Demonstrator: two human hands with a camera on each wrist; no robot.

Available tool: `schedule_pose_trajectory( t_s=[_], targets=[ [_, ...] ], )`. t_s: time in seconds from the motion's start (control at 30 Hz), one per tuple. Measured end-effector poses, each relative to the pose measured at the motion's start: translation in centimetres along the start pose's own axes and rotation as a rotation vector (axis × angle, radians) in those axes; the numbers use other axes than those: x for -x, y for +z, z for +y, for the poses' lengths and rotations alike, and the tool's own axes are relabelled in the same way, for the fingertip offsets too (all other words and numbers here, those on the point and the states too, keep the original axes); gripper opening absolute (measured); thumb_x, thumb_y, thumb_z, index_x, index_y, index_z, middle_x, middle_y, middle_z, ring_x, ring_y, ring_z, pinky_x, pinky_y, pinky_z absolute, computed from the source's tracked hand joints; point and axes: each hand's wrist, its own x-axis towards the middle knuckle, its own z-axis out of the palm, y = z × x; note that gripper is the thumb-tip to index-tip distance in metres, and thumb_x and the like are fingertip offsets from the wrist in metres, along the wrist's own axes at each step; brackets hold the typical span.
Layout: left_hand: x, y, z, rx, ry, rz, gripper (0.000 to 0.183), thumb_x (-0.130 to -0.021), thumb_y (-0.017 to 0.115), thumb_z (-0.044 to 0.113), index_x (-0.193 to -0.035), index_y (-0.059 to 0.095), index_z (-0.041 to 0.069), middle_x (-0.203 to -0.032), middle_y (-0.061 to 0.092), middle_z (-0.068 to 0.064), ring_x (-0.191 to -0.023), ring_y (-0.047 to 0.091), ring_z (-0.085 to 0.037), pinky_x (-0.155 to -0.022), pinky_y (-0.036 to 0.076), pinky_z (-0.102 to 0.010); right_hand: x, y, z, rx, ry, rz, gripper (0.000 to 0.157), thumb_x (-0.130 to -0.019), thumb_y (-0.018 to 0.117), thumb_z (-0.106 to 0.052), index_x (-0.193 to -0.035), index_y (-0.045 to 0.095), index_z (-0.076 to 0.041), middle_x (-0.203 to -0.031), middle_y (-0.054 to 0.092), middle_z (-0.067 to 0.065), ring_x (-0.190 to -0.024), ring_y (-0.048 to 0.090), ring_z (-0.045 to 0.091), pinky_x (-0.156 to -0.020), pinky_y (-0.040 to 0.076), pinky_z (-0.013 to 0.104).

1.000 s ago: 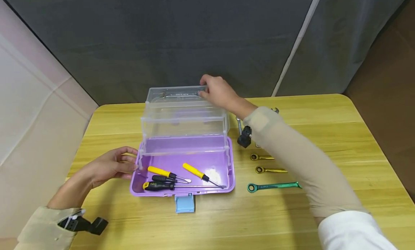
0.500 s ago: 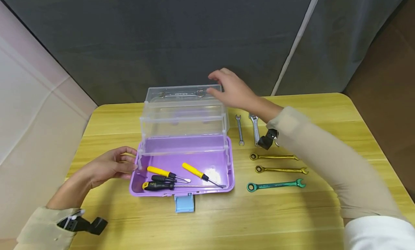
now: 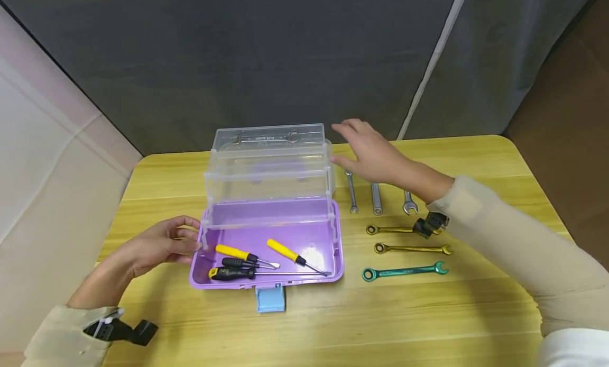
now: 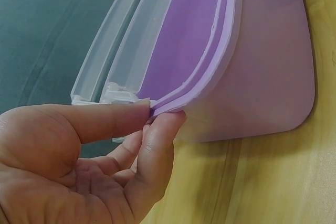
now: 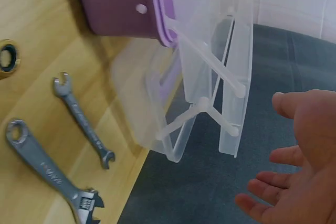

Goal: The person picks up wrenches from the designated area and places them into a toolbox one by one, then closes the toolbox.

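Note:
A purple toolbox [image 3: 271, 207] stands with its clear tiered trays [image 3: 268, 186] raised. My left hand [image 3: 162, 245] pinches its left rim [image 4: 173, 100] between thumb and forefinger. In the top tray lies a silver double open-end wrench [image 3: 266, 138]. Several screwdrivers, such as a yellow-handled one [image 3: 284, 250] and a long black one [image 3: 233, 273], lie on the box floor. My right hand [image 3: 373, 154] hovers right of the trays, its fingers apart and holding nothing. Below it lie a small silver wrench [image 3: 351, 192], an adjustable wrench [image 5: 47, 169] and another silver wrench [image 3: 409, 204], partly covered by the arm.
Two gold ratchet wrenches [image 3: 414, 249] and a green ratchet wrench [image 3: 404, 272] lie on the wooden table [image 3: 333, 330], right of the box. A blue latch [image 3: 270, 299] hangs at the box front. A dark curtain [image 3: 238, 65] closes off the back.
My right hand has left the top tray, where the silver wrench stays, and moved right toward the tools on the table. The left hand has kept its place on the rim.

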Motion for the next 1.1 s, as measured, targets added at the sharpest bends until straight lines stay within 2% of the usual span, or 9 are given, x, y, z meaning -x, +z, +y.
schedule_pose_trajectory(
  t_s=[0.13, 0.53, 0.77, 1.1],
  targets=[
    [0.0, 0.0, -0.1, 0.006, -0.003, 0.0, 0.031, -0.099, 0.062, 0.002, -0.125, 0.044, 0.001, -0.105, 0.064, -0.006, -0.092, 0.071, -0.021, -0.082, 0.062, -0.034, 1.6, 0.4, 0.8, 0.046, -0.003, 0.009, 0.076, -0.099, 0.067, -0.038, -0.155, 0.033, -0.001, -0.157, 0.033, 0.023, -0.144, 0.033, 0.04, -0.117, 0.033, 0.057],
    [0.1, 0.0, -0.1, 0.0, 0.001, -0.004, 0.03, -0.1, 0.061, 0.002, -0.124, 0.044, 0.001, -0.104, 0.064, -0.006, -0.092, 0.072, -0.021, -0.082, 0.062, -0.034, 5.7, 1.9, 3.5, 0.138, 0.064, 0.019, 0.075, -0.098, 0.069, -0.037, -0.154, 0.036, 0.002, -0.158, 0.031, 0.029, -0.146, 0.03, 0.046, -0.115, 0.028, 0.066],
    [0.1, 0.1, -0.1, -0.001, -0.001, -0.002, 0.031, -0.1, 0.061, 0.002, -0.125, 0.043, 0.001, -0.105, 0.064, -0.007, -0.092, 0.071, -0.021, -0.082, 0.062, -0.034, 7.7, 3.0, 5.2, 0.134, 0.095, 0.025, 0.077, -0.098, 0.069, -0.036, -0.154, 0.034, 0.004, -0.158, 0.029, 0.032, -0.144, 0.029, 0.05, -0.114, 0.028, 0.069],
    [0.3, 0.1, 0.1, 0.003, 0.009, -0.011, 0.03, -0.1, 0.06, 0.002, -0.125, 0.043, 0.0, -0.105, 0.064, -0.007, -0.092, 0.072, -0.021, -0.081, 0.062, -0.033, 9.9, 4.3, 7.7, 0.121, 0.217, -0.031, 0.085, -0.1, 0.066, -0.037, -0.157, 0.021, 0.006, -0.158, 0.02, 0.038, -0.145, 0.022, 0.055, -0.114, 0.024, 0.072]
  ],
)
